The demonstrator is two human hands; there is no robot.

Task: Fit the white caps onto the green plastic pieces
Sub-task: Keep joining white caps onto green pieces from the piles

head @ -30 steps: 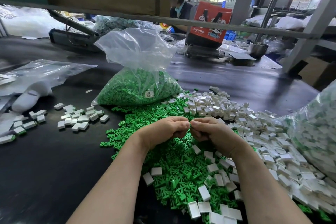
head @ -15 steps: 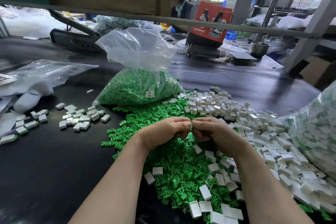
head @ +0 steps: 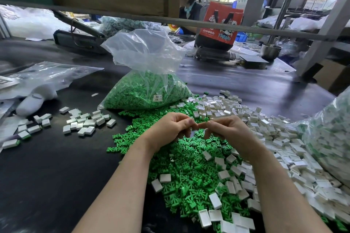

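Observation:
Both my hands hover over a heap of loose green plastic pieces (head: pixel 189 166) on the black table (head: pixel 47 176). My left hand (head: pixel 170 130) has its fingers curled, and a sliver of a white cap (head: pixel 191 128) shows between them. My right hand (head: pixel 229 132) is curled too, its index fingertip meeting my left thumb. Whether the right hand holds anything is hidden. A wide spread of white caps (head: pixel 274 132) lies to the right of the hands and behind them.
An open clear bag of green pieces (head: pixel 144 91) stands just beyond my hands. Finished capped pieces (head: pixel 85 123) lie at the left near a white glove (head: pixel 34 100). A full bag (head: pixel 329 128) fills the right edge. A person (head: pixel 189 4) sits behind a low metal bar (head: pixel 113 15).
My hands were pressed tightly together; now the fingers have loosened and a small gap shows between the hands. They stay over the same spot of the green heap.

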